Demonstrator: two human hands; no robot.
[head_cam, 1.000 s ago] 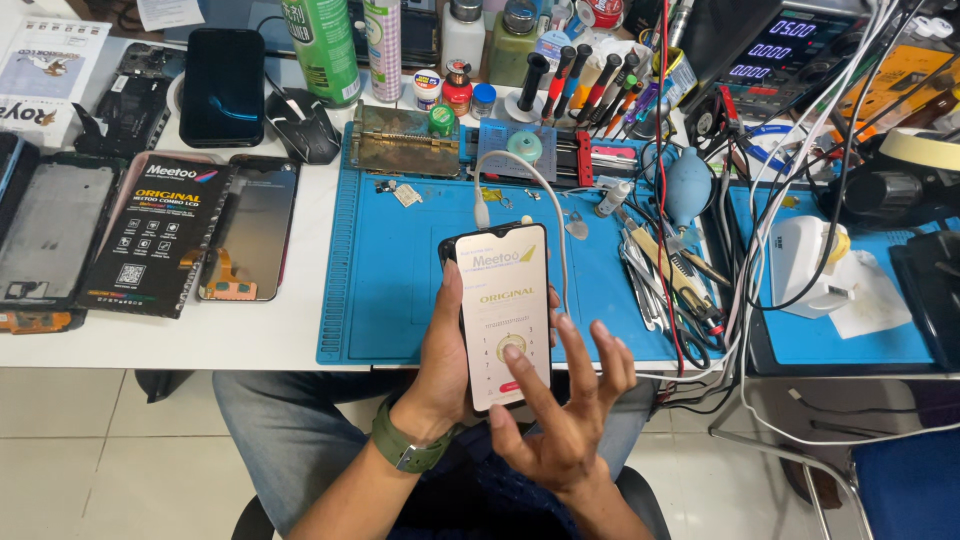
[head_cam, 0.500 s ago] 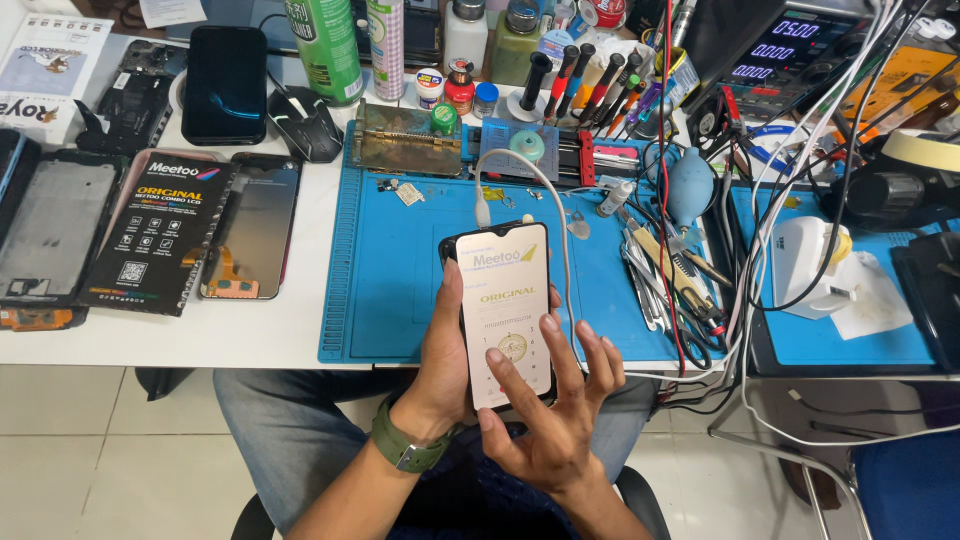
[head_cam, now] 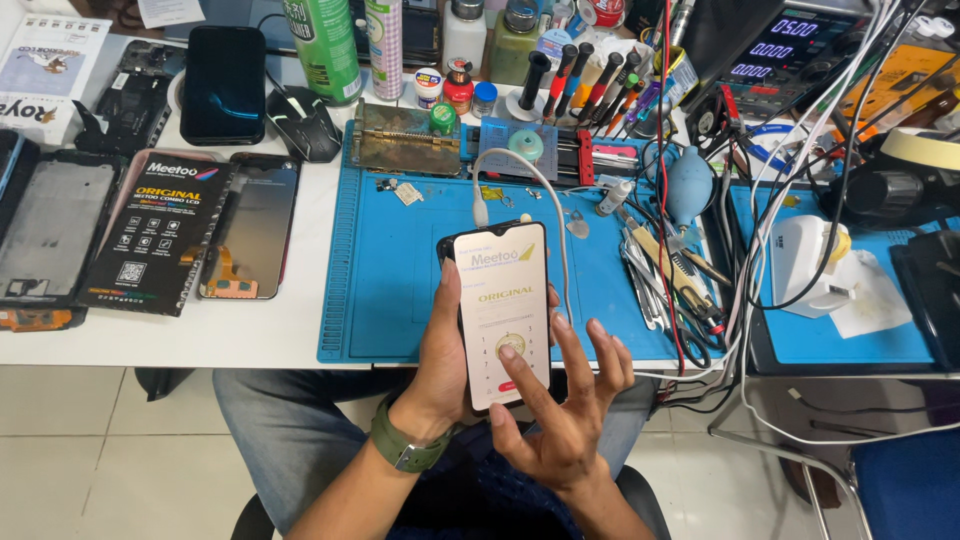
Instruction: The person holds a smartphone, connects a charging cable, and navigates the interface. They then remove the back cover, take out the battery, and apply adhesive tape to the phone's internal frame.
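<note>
A smartphone (head_cam: pixel 497 305) with a lit white screen is held upright over my lap, in front of the table edge. My left hand (head_cam: pixel 440 370), with a green wristband, grips it from the left side and behind. My right hand (head_cam: pixel 565 415) is spread open beside it, its thumb tip touching the lower part of the screen. A white cable (head_cam: pixel 545 215) runs from the phone's top up over the blue work mat (head_cam: pixel 385 270).
On the white table left of the mat lie a black flat box (head_cam: pixel 155 235), a bare phone screen (head_cam: pixel 252 230), a phone frame (head_cam: pixel 45 235) and a black phone (head_cam: pixel 223 85). Tweezers and tools (head_cam: pixel 665 270), a blue air blower (head_cam: pixel 690 185), bottles and a power supply (head_cam: pixel 780 50) crowd the right and back.
The phone screen has changed from a page with one round button to a keypad-like page. My right thumb has moved down slightly on the screen. The left hand stays as it was.
</note>
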